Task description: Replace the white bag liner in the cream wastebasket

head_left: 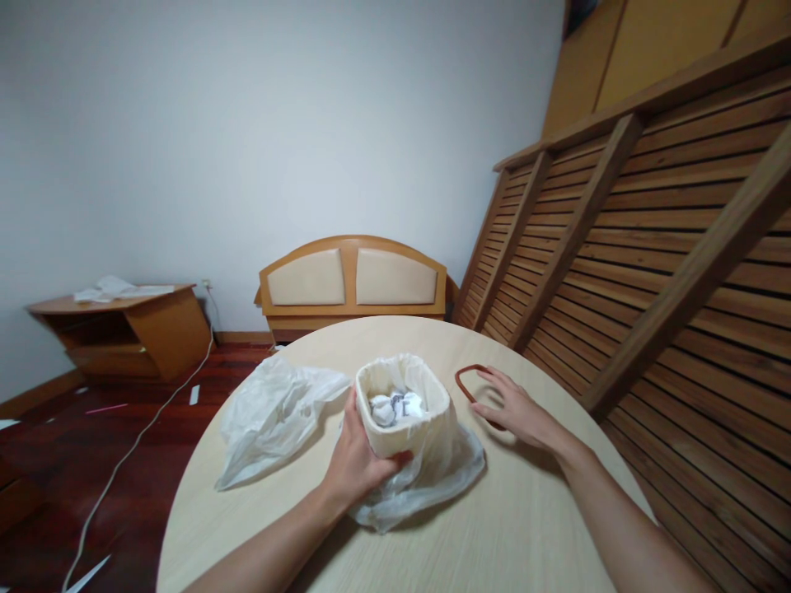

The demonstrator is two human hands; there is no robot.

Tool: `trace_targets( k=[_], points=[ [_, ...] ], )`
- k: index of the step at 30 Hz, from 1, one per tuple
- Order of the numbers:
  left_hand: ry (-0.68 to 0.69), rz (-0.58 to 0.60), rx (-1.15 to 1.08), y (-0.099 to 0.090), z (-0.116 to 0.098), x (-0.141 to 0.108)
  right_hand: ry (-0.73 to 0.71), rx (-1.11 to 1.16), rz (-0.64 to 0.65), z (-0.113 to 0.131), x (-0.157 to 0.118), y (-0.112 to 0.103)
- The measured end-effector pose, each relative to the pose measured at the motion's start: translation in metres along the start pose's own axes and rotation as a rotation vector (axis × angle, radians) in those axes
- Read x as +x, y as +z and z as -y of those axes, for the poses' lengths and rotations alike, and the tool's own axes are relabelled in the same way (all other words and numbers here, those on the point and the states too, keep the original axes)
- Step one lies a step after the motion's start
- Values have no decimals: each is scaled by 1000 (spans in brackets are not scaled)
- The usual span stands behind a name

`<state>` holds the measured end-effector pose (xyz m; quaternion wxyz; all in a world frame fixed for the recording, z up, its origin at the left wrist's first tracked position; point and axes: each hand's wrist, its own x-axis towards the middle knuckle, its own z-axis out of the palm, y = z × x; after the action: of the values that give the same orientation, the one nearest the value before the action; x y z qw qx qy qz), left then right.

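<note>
From where I stand, the small bin (389, 443) is near the middle of the round table (494, 519), its squarish mouth turned upward. Its long axis runs roughly upright; a slight lean is hard to judge, since the base is hidden in the folds of a thin liner (442, 469). That liner comes over the rim and spreads on the tabletop, mostly toward the near side and the table's right edge. Crumpled paper (395, 408) sits inside.

The left hand (362, 465) is clamped on the bin, fingers along its left wall and thumb across the near one. The right hand (519, 408) grips a brown ring (465, 389), fingers at its far side and thumb at the near, well spread. The ring slants, its long axis running from the far side down toward the near right; I can't tell whether it touches the table. It is just to the right of the bin, apart from it.

A rumpled plastic bag (278, 416) lies toward the table's left edge, crowding the bin's left side. Past the far edge stands a padded headboard (349, 276); a slatted wooden panel (593, 255) leans beyond the right edge. Off to the left, a low cabinet (161, 329) carries papers (114, 290), and a white cable (148, 432) trails across the floor (148, 494).
</note>
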<state>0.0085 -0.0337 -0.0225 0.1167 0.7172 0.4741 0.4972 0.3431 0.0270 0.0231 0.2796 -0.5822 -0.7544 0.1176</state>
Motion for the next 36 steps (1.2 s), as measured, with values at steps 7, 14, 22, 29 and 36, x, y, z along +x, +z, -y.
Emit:
trace_targets(
  k=[7, 14, 22, 29, 36],
  points=[
    [202, -88, 184, 4, -13, -4, -274, 182, -229, 91, -16, -30],
    [334, -167, 165, 3, -29, -3, -238, -2, -169, 170, -47, -30],
    [411, -182, 181, 1, -34, -5, -137, -64, -152, 187, -59, -7],
    [371, -132, 182, 0, -30, -8, -211, -32, -207, 178, -58, 5],
    [412, -105, 187, 4, -26, -9, -294, -41, -160, 175, -48, 7]
  ],
)
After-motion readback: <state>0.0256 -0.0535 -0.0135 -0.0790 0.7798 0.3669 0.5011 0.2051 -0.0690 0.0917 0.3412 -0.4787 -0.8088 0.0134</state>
